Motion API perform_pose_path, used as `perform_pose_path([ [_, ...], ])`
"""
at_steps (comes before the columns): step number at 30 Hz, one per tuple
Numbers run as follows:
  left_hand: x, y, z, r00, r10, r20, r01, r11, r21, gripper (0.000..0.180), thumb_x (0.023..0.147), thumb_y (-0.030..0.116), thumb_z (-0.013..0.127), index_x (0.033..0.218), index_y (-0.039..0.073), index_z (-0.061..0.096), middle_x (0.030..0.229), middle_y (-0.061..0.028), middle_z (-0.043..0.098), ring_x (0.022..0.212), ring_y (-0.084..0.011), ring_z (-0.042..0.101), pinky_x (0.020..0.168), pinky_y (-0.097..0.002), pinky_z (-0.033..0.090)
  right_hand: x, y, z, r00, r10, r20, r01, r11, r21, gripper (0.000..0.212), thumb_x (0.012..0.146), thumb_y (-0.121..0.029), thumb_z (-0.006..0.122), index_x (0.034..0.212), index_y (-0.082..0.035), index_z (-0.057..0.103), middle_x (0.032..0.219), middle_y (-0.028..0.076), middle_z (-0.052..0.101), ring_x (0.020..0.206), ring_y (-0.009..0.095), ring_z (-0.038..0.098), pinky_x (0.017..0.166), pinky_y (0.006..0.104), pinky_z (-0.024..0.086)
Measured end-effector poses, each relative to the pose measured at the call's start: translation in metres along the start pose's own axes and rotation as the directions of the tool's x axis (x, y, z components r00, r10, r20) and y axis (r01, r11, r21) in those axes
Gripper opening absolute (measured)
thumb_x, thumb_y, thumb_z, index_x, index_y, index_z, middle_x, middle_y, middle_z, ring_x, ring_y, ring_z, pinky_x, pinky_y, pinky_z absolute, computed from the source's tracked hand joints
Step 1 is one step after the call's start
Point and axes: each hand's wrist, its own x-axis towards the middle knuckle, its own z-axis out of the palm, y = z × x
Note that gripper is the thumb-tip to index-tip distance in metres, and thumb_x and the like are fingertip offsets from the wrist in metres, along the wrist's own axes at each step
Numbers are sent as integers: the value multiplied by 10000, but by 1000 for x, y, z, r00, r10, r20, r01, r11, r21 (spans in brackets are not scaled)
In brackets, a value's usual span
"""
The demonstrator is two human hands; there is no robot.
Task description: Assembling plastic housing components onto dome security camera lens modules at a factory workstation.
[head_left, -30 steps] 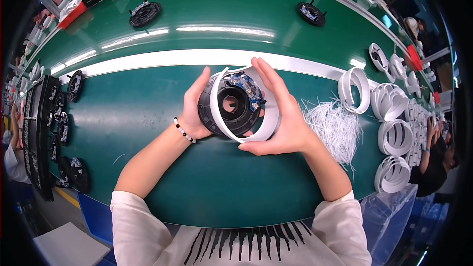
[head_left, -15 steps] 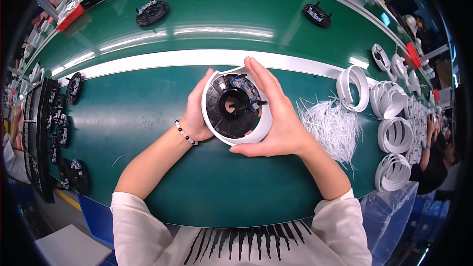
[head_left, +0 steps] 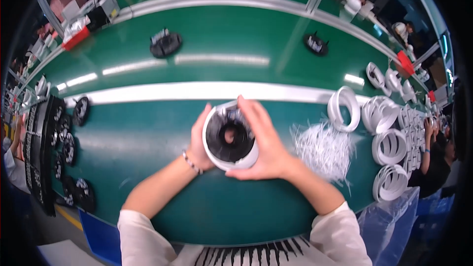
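Both my hands hold a white round housing (head_left: 249,160) above the middle of the green bench. Inside its rim sits a round black plate (head_left: 216,143) with a hole in the centre and a circuit board near its top edge, blurred by motion. My left hand (head_left: 199,148) grips the housing's left side, its fingers partly hidden behind. Around the right side curves my right hand (head_left: 268,145), fingers at the top and thumb along the bottom rim.
On the right lie a heap of thin white strips (head_left: 325,151) and several white rings (head_left: 389,147). Black plates (head_left: 70,149) line the left edge beside a black rack (head_left: 38,152). Beyond a white rail (head_left: 167,93) rest two black plates (head_left: 166,44), (head_left: 315,44). Other people work nearby.
The head view has shifted, so the bench sits lower in the picture. The housing has turned in my hands, its circuit board now nearer the top, and both hands still hold it.
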Motion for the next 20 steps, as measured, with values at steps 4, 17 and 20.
perform_pose_path([
  [4, -7, -11, -6, 996, -43, 78, 44, 999, -6, 844, 734, 729, 202, 1243, 77, 370, 1236, -132, 417, 1143, -284, 396, 969, -432, 303, -15, 1, 3, 999, 21, 36, -22, 1000, 5, 1112, 466, -311, 780, 1317, -3, 134, 1351, 214, 188, 1220, 415, 198, 973, 472, 210],
  [17, 6, 1, 3, 979, -104, 173, 93, 993, 71, 821, 745, 710, 236, 1224, 58, 377, 1168, -145, 470, 1036, -266, 503, 875, -412, 428, 2, -2, -35, 977, -27, 213, 27, 1000, 1, 1109, 422, -309, 787, 1313, -13, 196, 1292, 177, 293, 1194, 343, 267, 962, 395, 290],
  [20, 1, -6, 0, 988, 11, 156, -29, 994, 108, 776, 768, 673, 274, 1238, 62, 363, 1180, -137, 463, 1084, -263, 468, 899, -406, 402, -1, 3, -28, 987, -20, 157, 14, 999, 37, 1100, 429, -311, 790, 1313, -21, 202, 1296, 169, 292, 1207, 325, 260, 959, 392, 296],
])
